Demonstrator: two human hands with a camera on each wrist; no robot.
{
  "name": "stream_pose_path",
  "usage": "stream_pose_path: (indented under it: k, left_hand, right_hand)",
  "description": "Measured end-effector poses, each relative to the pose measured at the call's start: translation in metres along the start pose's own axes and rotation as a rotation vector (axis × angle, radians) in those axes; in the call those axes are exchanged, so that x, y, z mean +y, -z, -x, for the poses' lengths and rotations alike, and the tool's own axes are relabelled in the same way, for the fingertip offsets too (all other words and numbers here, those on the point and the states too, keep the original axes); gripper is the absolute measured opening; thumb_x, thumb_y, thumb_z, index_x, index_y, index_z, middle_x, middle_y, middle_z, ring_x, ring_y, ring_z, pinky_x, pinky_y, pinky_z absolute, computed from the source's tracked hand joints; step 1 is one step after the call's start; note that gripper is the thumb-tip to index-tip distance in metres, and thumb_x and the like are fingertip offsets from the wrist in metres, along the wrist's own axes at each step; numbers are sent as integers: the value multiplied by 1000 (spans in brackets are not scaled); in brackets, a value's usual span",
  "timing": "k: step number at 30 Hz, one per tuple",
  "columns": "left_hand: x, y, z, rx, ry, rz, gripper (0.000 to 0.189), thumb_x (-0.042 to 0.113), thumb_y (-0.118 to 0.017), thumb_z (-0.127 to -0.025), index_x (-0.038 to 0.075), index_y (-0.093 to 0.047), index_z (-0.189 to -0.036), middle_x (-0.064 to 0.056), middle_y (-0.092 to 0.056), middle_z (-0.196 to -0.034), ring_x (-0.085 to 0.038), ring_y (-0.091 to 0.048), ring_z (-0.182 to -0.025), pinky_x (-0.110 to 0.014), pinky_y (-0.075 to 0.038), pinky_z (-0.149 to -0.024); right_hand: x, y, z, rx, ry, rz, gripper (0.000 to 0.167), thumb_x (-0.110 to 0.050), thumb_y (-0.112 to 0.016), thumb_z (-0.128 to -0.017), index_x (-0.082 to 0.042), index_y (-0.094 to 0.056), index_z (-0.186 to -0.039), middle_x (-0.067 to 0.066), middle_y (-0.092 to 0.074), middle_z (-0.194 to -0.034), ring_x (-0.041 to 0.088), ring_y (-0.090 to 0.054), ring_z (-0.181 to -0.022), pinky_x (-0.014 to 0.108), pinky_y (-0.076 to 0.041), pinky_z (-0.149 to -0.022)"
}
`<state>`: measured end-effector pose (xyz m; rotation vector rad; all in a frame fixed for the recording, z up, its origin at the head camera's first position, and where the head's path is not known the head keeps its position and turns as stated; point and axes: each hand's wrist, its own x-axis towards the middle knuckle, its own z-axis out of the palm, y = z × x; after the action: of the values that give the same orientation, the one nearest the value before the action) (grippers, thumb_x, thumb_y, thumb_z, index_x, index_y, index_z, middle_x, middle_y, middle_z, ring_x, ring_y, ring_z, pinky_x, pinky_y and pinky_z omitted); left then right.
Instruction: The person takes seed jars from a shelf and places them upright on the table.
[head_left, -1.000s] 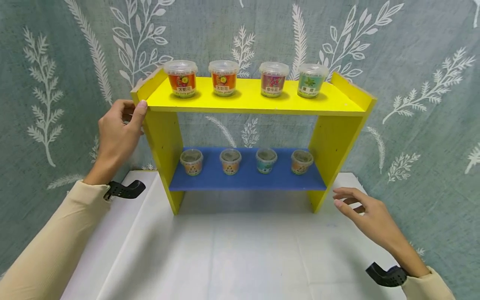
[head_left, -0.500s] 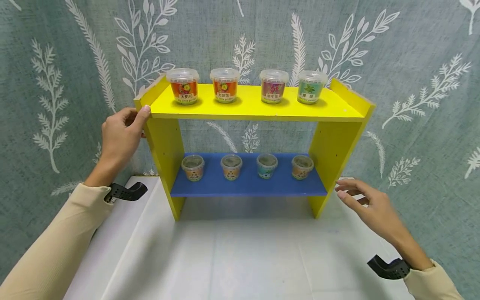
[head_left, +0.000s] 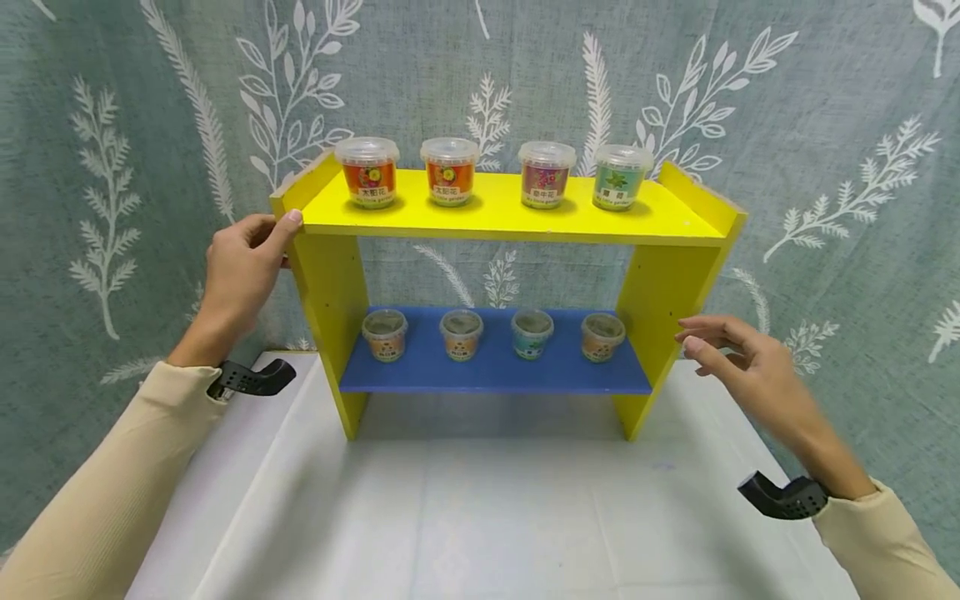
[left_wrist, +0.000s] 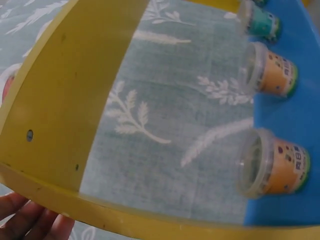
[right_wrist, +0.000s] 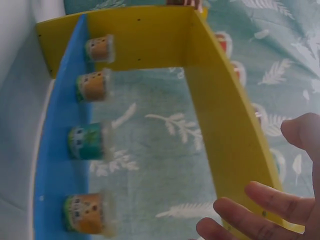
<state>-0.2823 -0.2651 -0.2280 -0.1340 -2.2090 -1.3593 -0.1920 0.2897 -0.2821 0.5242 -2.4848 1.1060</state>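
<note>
A small two-tier shelf point(head_left: 495, 231), with yellow sides and top and a blue lower board point(head_left: 487, 379), stands in the head view's middle. My left hand point(head_left: 243, 267) grips its upper left corner, thumb on the front edge and fingers at the outer side. Beside the right side panel point(head_left: 663, 308), my right hand point(head_left: 750, 367) hovers with loosely bent fingers, holding nothing. On the top are two orange-labelled lidded cups point(head_left: 369, 173), a purple-labelled cup point(head_left: 546, 175) and a green-labelled cup point(head_left: 621, 177). Smaller orange-labelled cups point(right_wrist: 91, 214) and a teal-labelled cup point(right_wrist: 86, 142) sit on the blue board.
The shelf stands on a white-covered table point(head_left: 480, 517). Behind it and at both sides hangs a grey-green cloth point(head_left: 420, 75) with white leaf patterns. Each wrist wears a black camera strap point(head_left: 255, 379).
My right hand has risen a little alongside the shelf's right panel. The left hand keeps its place on the shelf corner. The head view has tilted up slightly, so the scene sits lower.
</note>
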Motion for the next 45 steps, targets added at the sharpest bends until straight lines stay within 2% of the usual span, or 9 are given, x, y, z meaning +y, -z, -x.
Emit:
stream_pose_path:
  k: [7,10,14,25,31,35,39,45]
  left_hand:
    - [2,-7,-4,-31,9,55,60,54,-59,-100,4,-65,-134,5,-64,-111,-11,-60,-97,-20,-50,-82]
    - [3,-7,-4,-34,15,79,60,53,-60,-100,4,-65,-133,5,-65,-111,-12,-61,-95,-19,-50,-81]
    - [4,-6,-3,-26,20,94,58,53,-61,-100,4,-66,-131,6,-66,-107,-12,-63,-91,-21,-50,-81]
    - [1,-3,0,-16,51,64,59,56,-60,-99,6,-66,-130,6,-65,-106,-11,-63,-91,-27,-51,-85]
    - [1,-2,1,-11,51,66,60,56,-60,-99,5,-66,-130,6,-65,-107,-11,-62,-91,-26,-50,-85]
    - [1,0,2,-23,56,63,61,56,-58,-100,5,-64,-132,4,-63,-111,-12,-61,-93,-27,-49,-87]
    - [1,1,1,-28,63,72,60,55,-58,-100,5,-64,-131,3,-63,-111,-13,-61,-93,-25,-48,-84]
    - [1,1,2,-10,57,80,57,56,-60,-99,6,-66,-127,3,-64,-108,-13,-61,-92,-26,-50,-85]
  right_hand:
    - [-14,12,-20,51,35,-52,29,-16,-59,-106,-8,-64,-133,2,-70,-120,9,-67,-100,15,-53,-79]
    - [-22,16,-30,59,52,-75,29,-17,-59,-106,-8,-63,-134,7,-69,-121,13,-67,-100,17,-54,-79]
    - [-33,21,-45,62,72,-108,30,-18,-60,-106,-7,-63,-134,6,-69,-121,16,-67,-101,19,-56,-80]
    - [-55,25,-81,98,65,-180,36,-23,-66,-103,-3,-62,-133,10,-67,-118,20,-66,-101,20,-57,-79]
    - [-63,25,-102,129,61,-196,36,-25,-69,-101,-8,-64,-132,11,-66,-119,22,-65,-99,19,-56,-76]
    - [-66,25,-114,147,41,-177,41,-30,-70,-100,-10,-63,-134,9,-65,-124,24,-62,-104,19,-55,-77]
    - [-69,23,-129,144,-14,-144,49,-38,-69,-98,-13,-59,-140,7,-61,-131,24,-61,-109,20,-54,-81]
    - [-74,19,-151,153,-98,-71,61,-51,-68,-96,-19,-53,-147,9,-56,-138,24,-59,-114,31,-52,-89]
